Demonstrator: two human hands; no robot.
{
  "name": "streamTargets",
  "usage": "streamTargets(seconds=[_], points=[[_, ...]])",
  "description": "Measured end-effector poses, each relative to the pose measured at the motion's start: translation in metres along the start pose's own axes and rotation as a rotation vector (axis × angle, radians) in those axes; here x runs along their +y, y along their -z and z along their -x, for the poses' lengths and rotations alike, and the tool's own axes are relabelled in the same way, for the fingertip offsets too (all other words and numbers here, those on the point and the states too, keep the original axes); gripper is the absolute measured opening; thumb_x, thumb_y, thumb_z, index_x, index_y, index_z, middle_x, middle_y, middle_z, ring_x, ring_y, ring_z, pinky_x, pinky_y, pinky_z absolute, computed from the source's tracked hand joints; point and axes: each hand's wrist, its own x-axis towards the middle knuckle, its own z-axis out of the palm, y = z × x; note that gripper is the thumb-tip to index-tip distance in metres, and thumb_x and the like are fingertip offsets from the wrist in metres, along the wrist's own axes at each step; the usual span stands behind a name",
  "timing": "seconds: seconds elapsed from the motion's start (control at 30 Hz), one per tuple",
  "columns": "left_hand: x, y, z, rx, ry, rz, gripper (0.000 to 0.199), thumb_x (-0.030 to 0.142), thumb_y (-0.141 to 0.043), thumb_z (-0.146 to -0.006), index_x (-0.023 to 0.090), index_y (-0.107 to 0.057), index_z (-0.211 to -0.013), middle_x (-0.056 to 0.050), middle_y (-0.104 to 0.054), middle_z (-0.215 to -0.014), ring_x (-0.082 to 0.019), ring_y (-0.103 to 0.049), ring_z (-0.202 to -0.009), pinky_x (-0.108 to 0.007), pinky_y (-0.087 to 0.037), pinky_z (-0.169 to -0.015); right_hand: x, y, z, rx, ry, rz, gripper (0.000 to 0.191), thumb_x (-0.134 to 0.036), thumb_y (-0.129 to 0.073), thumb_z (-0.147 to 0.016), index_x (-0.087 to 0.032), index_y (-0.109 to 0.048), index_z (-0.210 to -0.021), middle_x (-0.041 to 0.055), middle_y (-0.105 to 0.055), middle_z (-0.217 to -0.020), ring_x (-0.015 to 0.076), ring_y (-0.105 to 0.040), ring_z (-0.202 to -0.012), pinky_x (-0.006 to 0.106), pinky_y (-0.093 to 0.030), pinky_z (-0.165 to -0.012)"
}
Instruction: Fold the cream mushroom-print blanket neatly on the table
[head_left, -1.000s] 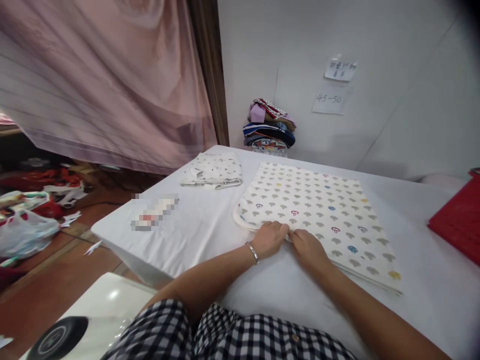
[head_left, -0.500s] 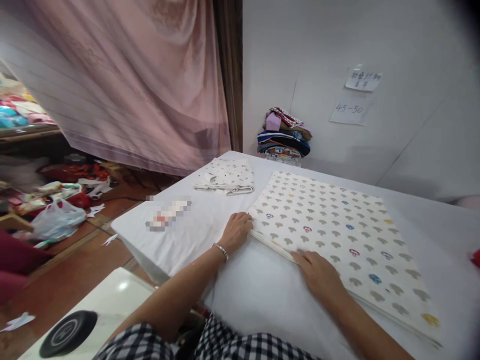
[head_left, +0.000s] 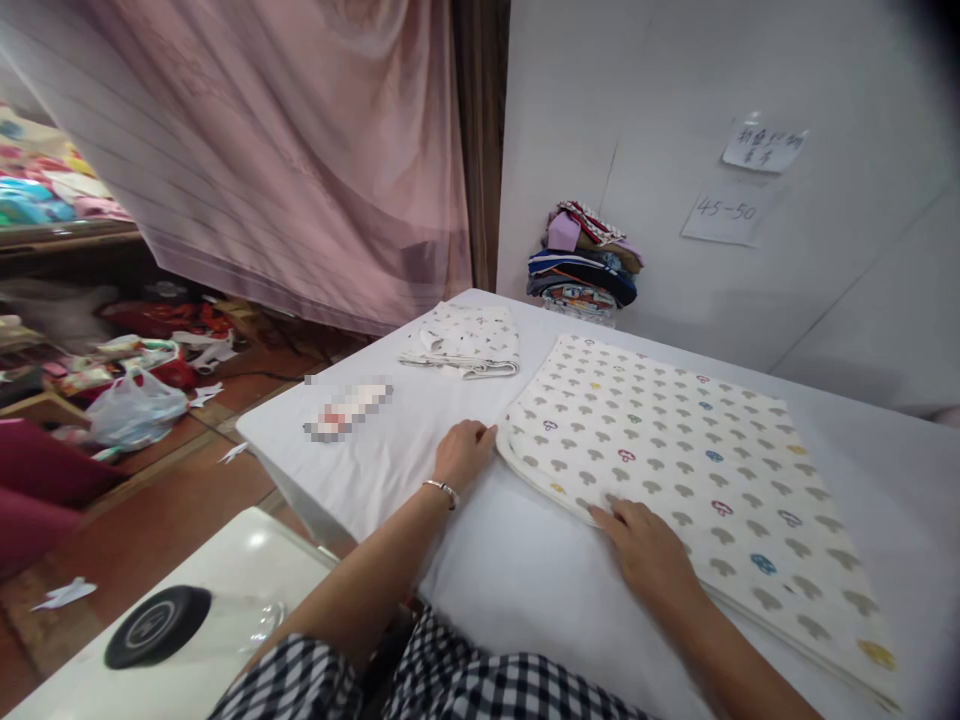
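Note:
A folded white cloth (head_left: 675, 470) printed with grey and coloured mushrooms lies flat in layers on the table. At its left corner is my left hand (head_left: 463, 455), fingers curled and tips against the rounded edge. My right hand (head_left: 649, 545) rests at the near edge, its thumb and fingers closed on the border. Part of that edge is hidden under the right hand and forearm. Farther back on the left lies a smaller folded white cloth (head_left: 472, 335) with small dark prints.
The white-covered table (head_left: 517, 580) stands against a wall. A pixelated item (head_left: 349, 410) lies on its left part. Behind it is a stack of folded clothes (head_left: 585, 265). A white surface with a black round object (head_left: 157, 628) is at lower left; bags (head_left: 139, 410) clutter the floor.
The cloth's left corner has turned from sharp to rounded, and a yellow mushroom now shows near its front edge. My left hand has shifted slightly outward. The view has swung a little left.

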Motion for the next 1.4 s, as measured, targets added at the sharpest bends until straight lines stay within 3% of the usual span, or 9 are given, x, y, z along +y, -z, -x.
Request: streamTargets(seconds=[0.1, 0.23, 0.37, 0.5, 0.7, 0.9, 1.13, 1.27, 1.4], points=[[0.013, -0.004, 0.001, -0.073, -0.010, -0.020, 0.045, 0.049, -0.036, -0.088, 0.018, -0.062, -0.069, -0.008, -0.064, -0.087, -0.019, -0.058, -0.081, -0.029, -0.040, -0.068, 0.000, -0.002, 0.000, 0.029, -0.003, -0.009, 0.043, -0.004, -0.040, -0.081, -0.022, -0.061, -0.115, 0.0098, -0.059, -0.106, 0.0206, -0.054, -0.091, 0.031, -0.044, -0.076], [0.025, -0.008, -0.004, -0.138, 0.042, 0.089, 0.037, 0.049, -0.043, -0.085, 0.019, -0.057, -0.070, -0.004, -0.064, -0.075, -0.017, -0.057, -0.071, -0.027, -0.038, -0.062, 0.000, -0.003, 0.001, 0.071, 0.003, -0.012, 0.049, -0.002, -0.039, -0.079, -0.024, -0.059, -0.116, 0.0078, -0.061, -0.101, 0.0190, -0.055, -0.084, 0.028, -0.043, -0.069], [0.026, -0.007, -0.009, -0.156, 0.170, 0.343, 0.023, 0.038, -0.057, -0.077, 0.020, -0.051, -0.064, 0.001, -0.058, -0.059, -0.014, -0.054, -0.060, -0.024, -0.038, -0.058, 0.000, -0.003, 0.001, 0.085, 0.000, -0.022, 0.050, -0.001, -0.038, -0.077, -0.024, -0.060, -0.115, 0.0077, -0.061, -0.098, 0.0187, -0.055, -0.082, 0.029, -0.044, -0.069], [0.023, -0.005, -0.008, -0.205, 0.282, 0.487, 0.017, 0.028, -0.056, -0.074, 0.020, -0.046, -0.063, 0.005, -0.051, -0.046, -0.011, -0.049, -0.044, -0.022, -0.038, -0.048, -0.001, -0.001, 0.001, 0.096, -0.009, -0.045, 0.047, -0.004, -0.038, -0.079, -0.023, -0.061, -0.114, 0.0084, -0.061, -0.098, 0.0195, -0.055, -0.082, 0.031, -0.045, -0.069], [0.016, -0.004, -0.009, -0.221, 0.381, 0.672, 0.016, 0.017, -0.058, -0.071, 0.019, -0.043, -0.065, 0.006, -0.051, -0.049, -0.011, -0.055, -0.049, -0.021, -0.047, -0.050, 0.001, -0.003, 0.003, 0.062, -0.001, -0.014, 0.050, -0.003, -0.038, -0.078, -0.024, -0.059, -0.117, 0.0091, -0.060, -0.102, 0.0200, -0.055, -0.083, 0.031, -0.045, -0.069], [0.010, -0.007, -0.010, -0.291, 0.405, 0.790, 0.017, 0.025, -0.060, -0.075, 0.018, -0.048, -0.066, 0.003, -0.058, -0.054, -0.012, -0.060, -0.054, -0.025, -0.052, -0.055, -0.001, 0.013, -0.005, -0.029, 0.030, -0.071, 0.046, -0.004, -0.039, -0.077, -0.023, -0.061, -0.112, 0.0095, -0.060, -0.100, 0.0209, -0.055, -0.083, 0.033, -0.045, -0.069], [0.010, -0.009, -0.010, -0.295, 0.392, 0.785, 0.017, 0.023, -0.061, -0.073, 0.017, -0.048, -0.064, 0.003, -0.056, -0.050, -0.012, -0.058, -0.051, -0.024, -0.050, -0.051, -0.038, 0.051, -0.074, -0.027, 0.102, -0.457, 0.032, -0.018, -0.041, -0.087, -0.023, -0.054, -0.115, 0.0070, -0.057, -0.107, 0.0180, -0.054, -0.094, 0.030, -0.046, -0.077], [0.010, -0.005, -0.010, -0.299, 0.373, 0.796, 0.017, 0.019, -0.060, -0.073, 0.018, -0.046, -0.064, 0.005, -0.054, -0.050, -0.011, -0.056, -0.050, -0.021, -0.047, -0.049, -0.066, 0.046, -0.129, -0.011, 0.054, -0.681, 0.021, -0.026, -0.043, -0.090, -0.023, -0.058, -0.105, 0.0030, -0.059, -0.094, 0.0144, -0.055, -0.084, 0.026, -0.044, -0.071], [0.008, -0.003, -0.010, -0.312, 0.361, 0.807, 0.018, 0.019, -0.061, -0.073, 0.018, -0.045, -0.064, 0.006, -0.050, -0.048, -0.009, -0.052, -0.047, -0.020, -0.045, -0.048, -0.079, 0.029, -0.159, -0.066, -0.072, -0.754, 0.012, -0.029, -0.053, -0.084, -0.021, -0.058, -0.091, -0.0014, -0.056, -0.079, 0.0122, -0.052, -0.072, 0.025, -0.040, -0.065]])
